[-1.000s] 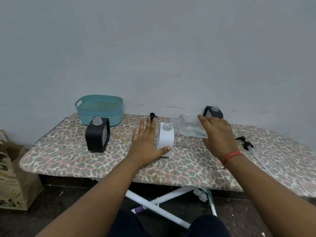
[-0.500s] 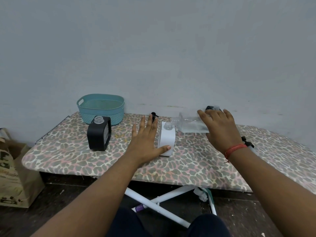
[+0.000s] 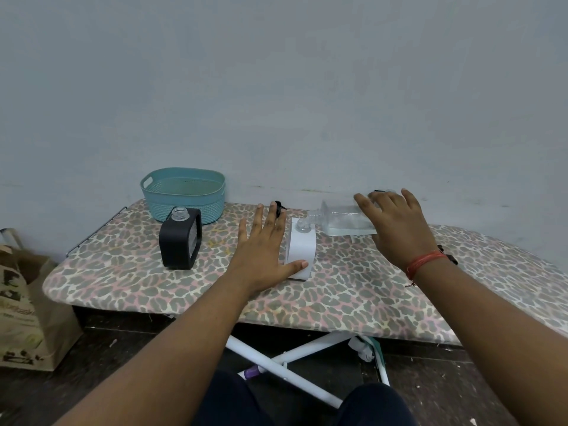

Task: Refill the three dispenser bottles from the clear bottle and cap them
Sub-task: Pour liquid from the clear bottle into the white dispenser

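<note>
A white dispenser bottle (image 3: 302, 247) stands uncapped mid-board. My left hand (image 3: 264, 244) braces it, thumb across its front and fingers flat along its left side. My right hand (image 3: 396, 229) grips the clear bottle (image 3: 341, 221), which is tipped sideways with its neck over the white bottle's mouth. A black dispenser bottle (image 3: 179, 238) stands uncapped at the left. A second black bottle (image 3: 378, 191) barely shows behind my right hand. One black pump cap (image 3: 279, 206) lies behind my left fingers; another (image 3: 447, 256) peeks out past my right wrist.
The leopard-print ironing board (image 3: 338, 290) stands against a grey wall. A teal basket (image 3: 184, 192) sits at the back left. A brown paper bag (image 3: 21, 302) stands on the floor at the left. White board legs cross below.
My right hand has lifted the base of the clear bottle, so it now lies closer to level with its neck at the white bottle's mouth. My left hand has stayed on the white bottle.
</note>
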Demonstrator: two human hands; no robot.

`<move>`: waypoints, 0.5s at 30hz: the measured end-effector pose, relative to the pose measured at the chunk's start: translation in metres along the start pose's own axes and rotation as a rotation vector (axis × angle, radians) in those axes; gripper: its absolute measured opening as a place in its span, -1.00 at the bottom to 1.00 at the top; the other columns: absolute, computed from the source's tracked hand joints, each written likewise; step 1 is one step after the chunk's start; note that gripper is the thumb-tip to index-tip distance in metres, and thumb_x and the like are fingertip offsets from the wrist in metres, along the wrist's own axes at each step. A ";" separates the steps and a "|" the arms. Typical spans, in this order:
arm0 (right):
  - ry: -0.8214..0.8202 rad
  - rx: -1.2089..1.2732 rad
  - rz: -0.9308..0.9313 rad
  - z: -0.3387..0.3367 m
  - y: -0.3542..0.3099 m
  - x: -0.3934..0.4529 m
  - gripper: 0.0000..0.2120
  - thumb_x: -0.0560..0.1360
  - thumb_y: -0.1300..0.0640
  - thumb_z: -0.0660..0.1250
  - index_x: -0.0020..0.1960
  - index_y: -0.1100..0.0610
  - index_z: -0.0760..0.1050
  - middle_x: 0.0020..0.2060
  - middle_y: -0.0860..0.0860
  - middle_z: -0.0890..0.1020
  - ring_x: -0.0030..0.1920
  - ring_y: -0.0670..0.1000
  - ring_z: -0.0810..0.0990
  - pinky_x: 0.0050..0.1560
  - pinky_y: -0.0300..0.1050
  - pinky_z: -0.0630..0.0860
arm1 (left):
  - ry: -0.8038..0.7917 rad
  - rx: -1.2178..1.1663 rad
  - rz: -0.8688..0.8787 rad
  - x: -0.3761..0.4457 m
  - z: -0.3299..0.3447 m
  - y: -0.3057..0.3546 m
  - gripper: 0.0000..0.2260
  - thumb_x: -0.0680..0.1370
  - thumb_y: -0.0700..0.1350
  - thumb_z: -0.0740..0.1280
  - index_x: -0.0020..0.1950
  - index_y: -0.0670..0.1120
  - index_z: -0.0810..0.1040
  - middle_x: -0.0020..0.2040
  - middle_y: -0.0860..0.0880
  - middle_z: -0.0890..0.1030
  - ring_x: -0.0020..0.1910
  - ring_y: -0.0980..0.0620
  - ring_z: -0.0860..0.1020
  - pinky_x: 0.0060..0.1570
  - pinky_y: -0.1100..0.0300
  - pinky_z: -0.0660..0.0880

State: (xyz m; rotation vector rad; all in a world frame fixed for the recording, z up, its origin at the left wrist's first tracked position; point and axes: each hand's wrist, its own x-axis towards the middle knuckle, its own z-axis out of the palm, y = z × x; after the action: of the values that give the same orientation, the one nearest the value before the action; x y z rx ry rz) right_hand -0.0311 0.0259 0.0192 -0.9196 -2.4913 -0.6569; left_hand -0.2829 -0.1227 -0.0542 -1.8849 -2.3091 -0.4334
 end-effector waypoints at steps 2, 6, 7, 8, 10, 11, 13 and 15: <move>0.004 0.003 -0.003 0.000 0.000 0.000 -0.29 0.37 0.30 0.44 0.47 0.03 0.31 0.29 0.12 0.52 0.32 0.21 0.47 0.47 0.29 0.20 | 0.004 0.006 0.004 0.000 0.001 -0.001 0.01 0.45 0.58 -0.02 0.60 0.07 -0.47 0.55 0.08 -0.56 0.57 -0.03 -0.50 0.54 -0.27 -0.35; 0.008 0.000 -0.010 -0.001 0.001 0.000 -0.27 0.36 0.30 0.46 0.47 0.04 0.32 0.29 0.12 0.53 0.31 0.21 0.48 0.47 0.29 0.20 | 0.013 0.007 0.007 0.001 0.002 -0.001 0.00 0.45 0.58 0.00 0.59 0.09 -0.48 0.56 0.08 -0.56 0.57 -0.02 -0.50 0.54 -0.27 -0.35; 0.010 -0.003 -0.012 -0.001 0.001 0.000 -0.27 0.36 0.30 0.47 0.47 0.04 0.32 0.29 0.12 0.53 0.31 0.21 0.48 0.47 0.30 0.21 | 0.016 0.005 0.007 0.001 0.003 -0.001 0.00 0.45 0.58 0.00 0.60 0.09 -0.47 0.56 0.08 -0.55 0.57 -0.02 -0.49 0.54 -0.26 -0.36; 0.013 -0.006 -0.014 -0.001 0.001 0.000 -0.27 0.36 0.30 0.47 0.47 0.04 0.32 0.29 0.13 0.53 0.30 0.21 0.48 0.47 0.30 0.21 | 0.018 0.006 0.006 0.001 0.003 -0.001 0.00 0.45 0.58 0.00 0.60 0.09 -0.47 0.56 0.08 -0.54 0.57 -0.02 -0.49 0.53 -0.25 -0.37; 0.015 -0.012 -0.019 -0.001 0.001 0.001 -0.26 0.36 0.29 0.48 0.47 0.04 0.32 0.28 0.13 0.53 0.30 0.21 0.49 0.46 0.30 0.22 | 0.022 0.014 0.004 0.001 0.003 -0.001 0.01 0.44 0.59 -0.02 0.61 0.08 -0.46 0.57 0.07 -0.54 0.57 -0.03 -0.49 0.53 -0.24 -0.39; 0.014 -0.014 -0.021 -0.002 0.001 0.001 -0.26 0.35 0.28 0.49 0.47 0.04 0.32 0.28 0.12 0.53 0.29 0.21 0.49 0.46 0.30 0.22 | 0.023 0.018 0.003 0.001 0.003 -0.001 0.01 0.44 0.59 -0.03 0.61 0.07 -0.45 0.57 0.06 -0.54 0.57 -0.03 -0.49 0.52 -0.23 -0.40; 0.009 -0.016 -0.020 -0.002 0.001 0.001 -0.26 0.36 0.28 0.49 0.47 0.04 0.32 0.29 0.12 0.53 0.29 0.21 0.49 0.46 0.30 0.22 | 0.022 0.022 0.002 0.001 0.003 -0.001 0.01 0.44 0.59 -0.03 0.61 0.07 -0.45 0.57 0.06 -0.54 0.57 -0.03 -0.49 0.51 -0.22 -0.41; 0.007 -0.020 -0.016 -0.002 0.001 0.001 -0.26 0.36 0.28 0.48 0.48 0.04 0.32 0.29 0.12 0.53 0.30 0.21 0.48 0.47 0.30 0.21 | 0.019 0.024 -0.001 0.001 0.003 0.000 0.00 0.45 0.58 -0.02 0.61 0.07 -0.45 0.57 0.05 -0.53 0.57 -0.03 -0.50 0.51 -0.22 -0.42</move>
State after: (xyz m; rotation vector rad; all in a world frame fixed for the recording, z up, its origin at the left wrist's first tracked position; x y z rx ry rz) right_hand -0.0302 0.0260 0.0219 -0.9039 -2.4928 -0.6906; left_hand -0.2833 -0.1214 -0.0565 -1.8607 -2.2926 -0.4196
